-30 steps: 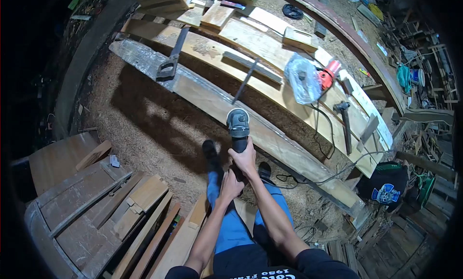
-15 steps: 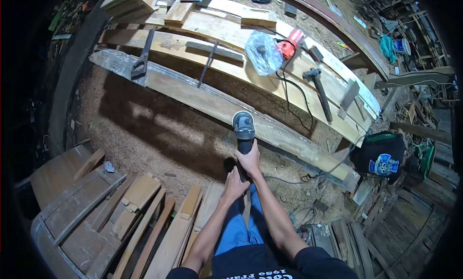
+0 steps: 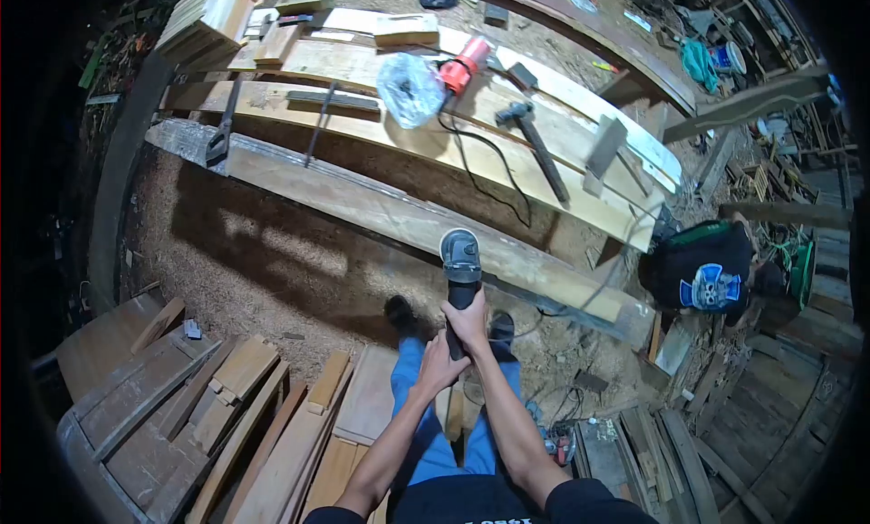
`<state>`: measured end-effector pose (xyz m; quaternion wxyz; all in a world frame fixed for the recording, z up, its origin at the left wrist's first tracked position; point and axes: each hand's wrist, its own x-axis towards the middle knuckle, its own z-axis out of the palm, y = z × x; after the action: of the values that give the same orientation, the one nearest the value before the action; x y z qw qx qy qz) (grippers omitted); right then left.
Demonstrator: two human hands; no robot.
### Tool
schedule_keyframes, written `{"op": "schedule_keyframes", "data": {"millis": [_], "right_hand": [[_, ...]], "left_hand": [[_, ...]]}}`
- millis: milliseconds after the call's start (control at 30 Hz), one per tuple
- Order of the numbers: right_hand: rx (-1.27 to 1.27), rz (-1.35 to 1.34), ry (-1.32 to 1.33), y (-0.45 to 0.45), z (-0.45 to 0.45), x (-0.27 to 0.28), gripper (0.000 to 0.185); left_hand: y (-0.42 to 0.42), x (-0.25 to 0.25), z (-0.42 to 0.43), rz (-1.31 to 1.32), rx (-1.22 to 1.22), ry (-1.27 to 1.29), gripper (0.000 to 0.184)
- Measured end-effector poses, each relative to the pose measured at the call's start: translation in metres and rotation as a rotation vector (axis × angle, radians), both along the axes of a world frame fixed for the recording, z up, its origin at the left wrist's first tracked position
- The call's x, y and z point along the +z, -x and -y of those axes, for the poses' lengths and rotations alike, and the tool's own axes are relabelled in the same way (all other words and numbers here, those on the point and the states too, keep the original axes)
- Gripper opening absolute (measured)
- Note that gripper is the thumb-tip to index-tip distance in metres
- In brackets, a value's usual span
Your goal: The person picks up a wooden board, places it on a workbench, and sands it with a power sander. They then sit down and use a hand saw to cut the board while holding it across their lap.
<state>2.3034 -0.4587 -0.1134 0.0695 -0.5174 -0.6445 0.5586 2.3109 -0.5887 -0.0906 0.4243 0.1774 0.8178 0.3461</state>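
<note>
A black power grinder (image 3: 462, 269) with a round pale disc is held in both hands, its head over the near edge of a long wooden plank (image 3: 408, 218). Wrapped round the rear of its body is my left hand (image 3: 439, 365). Closer to the head, my right hand (image 3: 468, 323) grips the same body. Whether the disc touches the plank cannot be made out. A handsaw (image 3: 220, 144) lies across the plank's left end, and a thin dark bar (image 3: 321, 125) rests to its right.
Boards beyond hold a red power tool (image 3: 464, 64), a plastic bag (image 3: 410, 89) and a hammer (image 3: 536, 148). A person in a dark shirt (image 3: 702, 270) is low at the right. Stacked lumber (image 3: 290, 451) lies at the lower left; sawdust covers the ground.
The plank and the tools on the boards have shifted left in view, and the grinder is now farther right along the plank. Both hands have kept their hold on it.
</note>
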Motion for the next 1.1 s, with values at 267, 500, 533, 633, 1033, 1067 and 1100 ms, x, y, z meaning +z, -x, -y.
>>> {"op": "schedule_keyframes", "data": {"millis": [267,500,533,633,1033,1067,1100], "right_hand": [[0.081,0.058,0.011,-0.114,-0.070,0.001,0.067],[-0.053,0.012,-0.120,-0.194,-0.116,-0.015,0.077],[-0.059,0.016,-0.119,-0.203,-0.121,-0.010,0.077],[-0.102,0.069,0.007,-0.218,-0.136,0.004,0.080],[0.035,-0.032,0.024,-0.134,-0.110,-0.009,0.068],[0.050,-0.031,0.030,-0.122,-0.106,-0.007,0.068],[0.038,-0.034,0.074,-0.109,-0.103,0.007,0.064]], "left_hand": [[-0.114,0.004,-0.069,0.018,0.054,-0.006,0.065],[-0.181,-0.010,-0.115,0.057,-0.044,-0.132,0.066],[-0.189,-0.008,-0.120,0.061,-0.050,-0.130,0.066],[-0.201,-0.005,-0.136,0.014,-0.119,-0.090,0.064],[-0.135,0.002,-0.107,-0.066,0.056,-0.093,0.063],[-0.121,0.004,-0.099,-0.074,0.053,-0.081,0.063],[-0.108,0.014,-0.092,-0.119,0.029,-0.084,0.062]]}}
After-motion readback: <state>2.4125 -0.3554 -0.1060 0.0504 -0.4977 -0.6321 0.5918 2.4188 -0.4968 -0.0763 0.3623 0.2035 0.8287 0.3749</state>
